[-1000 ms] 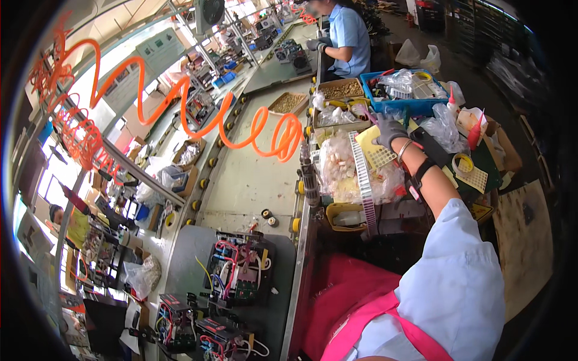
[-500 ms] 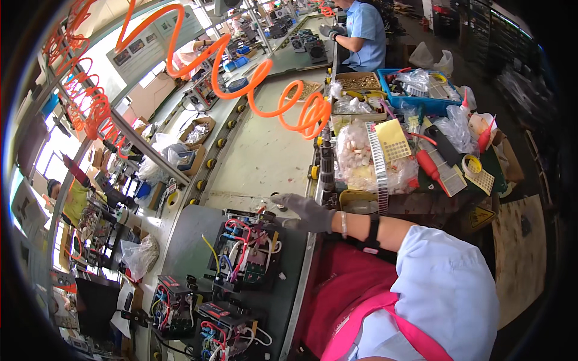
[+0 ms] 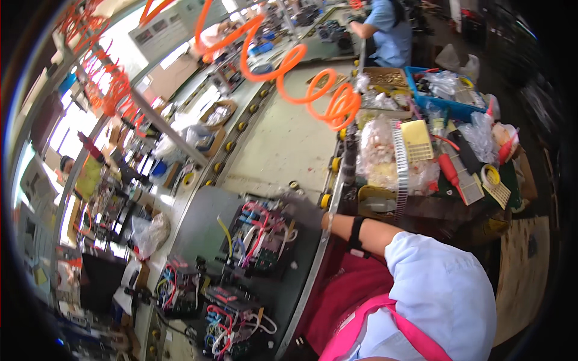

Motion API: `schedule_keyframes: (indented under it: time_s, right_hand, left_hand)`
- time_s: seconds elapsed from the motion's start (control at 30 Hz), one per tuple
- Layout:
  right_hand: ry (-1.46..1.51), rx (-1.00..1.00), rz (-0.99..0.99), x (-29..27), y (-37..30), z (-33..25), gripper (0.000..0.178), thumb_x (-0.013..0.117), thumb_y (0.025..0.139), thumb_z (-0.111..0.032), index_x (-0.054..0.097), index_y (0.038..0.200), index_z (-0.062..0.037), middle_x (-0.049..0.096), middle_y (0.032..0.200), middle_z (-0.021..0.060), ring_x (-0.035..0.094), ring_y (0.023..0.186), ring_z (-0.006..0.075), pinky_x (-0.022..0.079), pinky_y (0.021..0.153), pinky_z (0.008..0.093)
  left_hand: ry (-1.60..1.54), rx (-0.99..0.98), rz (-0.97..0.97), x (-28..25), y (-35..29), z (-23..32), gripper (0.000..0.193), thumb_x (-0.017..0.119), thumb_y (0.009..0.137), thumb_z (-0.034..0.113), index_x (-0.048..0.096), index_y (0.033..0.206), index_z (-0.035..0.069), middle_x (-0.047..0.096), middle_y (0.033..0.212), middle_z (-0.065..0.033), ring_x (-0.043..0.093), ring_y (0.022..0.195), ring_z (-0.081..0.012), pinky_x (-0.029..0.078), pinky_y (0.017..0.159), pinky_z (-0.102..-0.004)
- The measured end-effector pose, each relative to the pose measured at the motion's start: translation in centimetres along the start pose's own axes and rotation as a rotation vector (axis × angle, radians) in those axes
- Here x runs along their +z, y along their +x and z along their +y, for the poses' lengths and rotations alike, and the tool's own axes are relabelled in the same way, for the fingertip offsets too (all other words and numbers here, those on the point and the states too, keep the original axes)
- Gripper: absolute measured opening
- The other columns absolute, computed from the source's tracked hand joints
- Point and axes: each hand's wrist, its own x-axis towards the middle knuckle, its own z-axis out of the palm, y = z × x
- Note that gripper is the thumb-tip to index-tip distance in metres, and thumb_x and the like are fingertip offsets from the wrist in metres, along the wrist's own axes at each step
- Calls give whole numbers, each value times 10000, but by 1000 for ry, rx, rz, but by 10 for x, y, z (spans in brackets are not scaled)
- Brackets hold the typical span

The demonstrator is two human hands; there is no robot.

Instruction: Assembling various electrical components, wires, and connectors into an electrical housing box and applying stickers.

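My right hand (image 3: 304, 212), in a grey glove, is at the far right edge of an open electronic unit (image 3: 265, 254). Red, blue, white and yellow wires run over that unit's circuit boards. The hand is smeared by motion, and its fingertips merge with the dark parts behind them, so I cannot make out whether it touches or grips anything. A small round metal part (image 3: 294, 185) lies just beyond the fingers. My left hand is out of the picture. Two similar wired units, one at the left (image 3: 179, 287) and one nearer (image 3: 232, 322), stand on the same green surface.
An orange coiled hose (image 3: 289, 66) hangs over the line. To the right, a bench holds bagged parts (image 3: 376, 150), red bottles (image 3: 450, 171), a tape roll (image 3: 490, 175) and a blue crate (image 3: 415, 78). A co-worker in a blue shirt (image 3: 388, 36) stands at the far end.
My right hand, whose fingers were stretched out beyond the unit, has come nearer to its edge and is now blurred. The whole view has shifted, with the bench and hose further right.
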Motion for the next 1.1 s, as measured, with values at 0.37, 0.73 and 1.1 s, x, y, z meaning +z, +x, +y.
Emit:
schedule_keyframes:
  time_s: [0.37, 0.73, 1.1]
  right_hand:
    - [106, 610, -321, -79, 62, 95, 369, 533, 900, -351, 641, 932, 0, 627, 851, 263, 642, 868, 382, 498, 728, 398]
    - [392, 747, -465, -65, 57, 122, 324, 585, 899, -299, 653, 911, 17, 624, 702, 66, 518, 635, 136, 435, 606, 306]
    - [408, 463, -447, -71, 73, 32, 360, 523, 938, -220, 575, 1182, 39, 664, 925, 88, 568, 828, 108, 475, 775, 264]
  left_hand:
    - [-308, -129, 46, 1, 8, -28, 548, 597, 830, 314, 491, 1225, -51, 568, 1016, -184, 569, 894, -301, 452, 794, -359]
    - [-524, -136, -18, 0, 54, -77, 474, 481, 945, 406, 592, 1149, -8, 660, 948, -110, 588, 800, -143, 475, 731, -315]
    - [287, 187, -138, -56, 184, -135, 827, 711, 727, 526, 393, 1372, 116, 545, 1222, -193, 550, 1101, -355, 448, 937, -424]
